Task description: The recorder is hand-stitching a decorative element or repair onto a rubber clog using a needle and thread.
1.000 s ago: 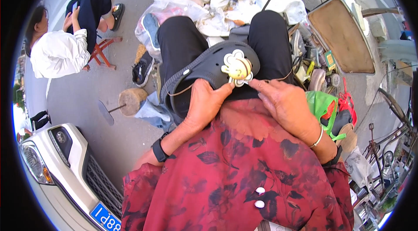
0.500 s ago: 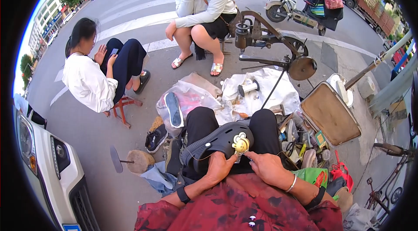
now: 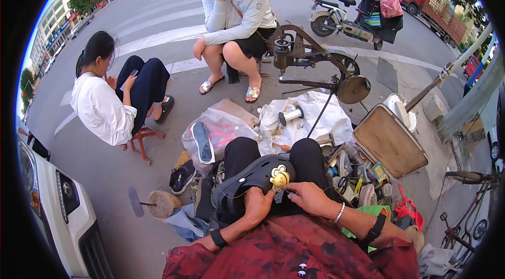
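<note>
A black clog (image 3: pixel 251 175) with holes in its upper rests across my lap. A yellow bee-shaped charm (image 3: pixel 280 177) is fixed to it. My left hand (image 3: pixel 258 203) grips the clog's near edge, its thumb close beneath the charm. Just right of the charm, my right hand (image 3: pixel 311 199) has its thumb and forefinger pinched together. A small dark thing shows at those fingertips, too small to name. A thin thread curves out by the clog's left end.
Shoe parts and tools (image 3: pixel 363 179) crowd the ground to my right, beside a brown-topped tray (image 3: pixel 390 141). Ahead stand a white sheet (image 3: pixel 323 116) and a hand-cranked sewing machine (image 3: pixel 321 63). Two people sit nearby. A white car (image 3: pixel 63 200) is on the left.
My right hand has drawn slightly away from the charm, its pointing forefinger now bent into a pinch. The left hand keeps its hold on the clog. The whole view has shifted a little.
</note>
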A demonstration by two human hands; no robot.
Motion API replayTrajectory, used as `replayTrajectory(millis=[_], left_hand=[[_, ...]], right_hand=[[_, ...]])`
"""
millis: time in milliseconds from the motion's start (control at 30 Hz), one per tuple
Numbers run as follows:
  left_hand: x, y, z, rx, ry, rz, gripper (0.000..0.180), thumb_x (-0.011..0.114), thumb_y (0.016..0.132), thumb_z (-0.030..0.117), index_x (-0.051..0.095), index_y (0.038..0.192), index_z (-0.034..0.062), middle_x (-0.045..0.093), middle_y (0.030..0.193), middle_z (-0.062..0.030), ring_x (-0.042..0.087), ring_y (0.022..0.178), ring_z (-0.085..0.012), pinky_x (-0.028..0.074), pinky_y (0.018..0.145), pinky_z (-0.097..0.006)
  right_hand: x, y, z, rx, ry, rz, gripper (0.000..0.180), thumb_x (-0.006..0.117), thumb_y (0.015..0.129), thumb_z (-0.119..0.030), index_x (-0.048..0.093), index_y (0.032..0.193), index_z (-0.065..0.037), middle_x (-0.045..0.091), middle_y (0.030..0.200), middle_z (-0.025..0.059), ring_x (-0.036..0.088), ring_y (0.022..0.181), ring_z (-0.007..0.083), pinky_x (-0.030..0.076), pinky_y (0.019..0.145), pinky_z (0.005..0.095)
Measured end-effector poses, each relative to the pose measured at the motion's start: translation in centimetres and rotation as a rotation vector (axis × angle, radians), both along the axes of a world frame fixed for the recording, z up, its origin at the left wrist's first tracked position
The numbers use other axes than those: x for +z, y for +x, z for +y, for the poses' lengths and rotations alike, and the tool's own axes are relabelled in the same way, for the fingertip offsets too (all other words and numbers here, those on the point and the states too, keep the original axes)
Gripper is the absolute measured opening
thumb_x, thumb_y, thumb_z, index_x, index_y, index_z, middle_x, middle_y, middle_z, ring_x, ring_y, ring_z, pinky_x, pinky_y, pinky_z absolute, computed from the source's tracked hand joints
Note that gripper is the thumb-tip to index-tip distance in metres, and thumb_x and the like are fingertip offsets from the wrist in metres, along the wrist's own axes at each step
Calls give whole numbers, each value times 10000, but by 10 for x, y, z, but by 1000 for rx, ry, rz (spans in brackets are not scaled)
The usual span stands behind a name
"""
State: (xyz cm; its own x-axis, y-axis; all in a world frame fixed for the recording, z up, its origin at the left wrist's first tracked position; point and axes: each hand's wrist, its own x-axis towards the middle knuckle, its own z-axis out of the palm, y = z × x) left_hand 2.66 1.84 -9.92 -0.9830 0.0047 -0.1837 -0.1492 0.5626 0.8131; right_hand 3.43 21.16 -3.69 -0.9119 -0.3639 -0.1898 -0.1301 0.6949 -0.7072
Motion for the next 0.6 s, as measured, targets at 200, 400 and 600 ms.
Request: replayTrajectory(millis=[200,400,600], left_hand=[[-12,-3,1,76,165,172,373,775,757,274,671,716,-81,639,653,-239,652,599,-374,498,613,-467],[-5,-1,1,55,222,169,317,774,762,220,689,790,-84,683,755,-246,697,724,-378,524,695,-461],[-7,7,0,42,244,283,305,779,767,216,701,858,-64,655,665,-208,672,621,-331,505,635,-446]], right_hand=[[-12,-19,2,-206,-273,-564,333,614,902,-139,673,1213,-35,651,697,101,621,559,183,511,558,346],[-14,-19,-1,-145,-209,-450,321,619,912,-140,670,1206,-21,615,648,69,569,493,148,488,505,322],[-10,-13,-4,-86,-130,-335,274,634,937,-159,648,1159,0,610,660,50,560,518,118,464,481,289]])
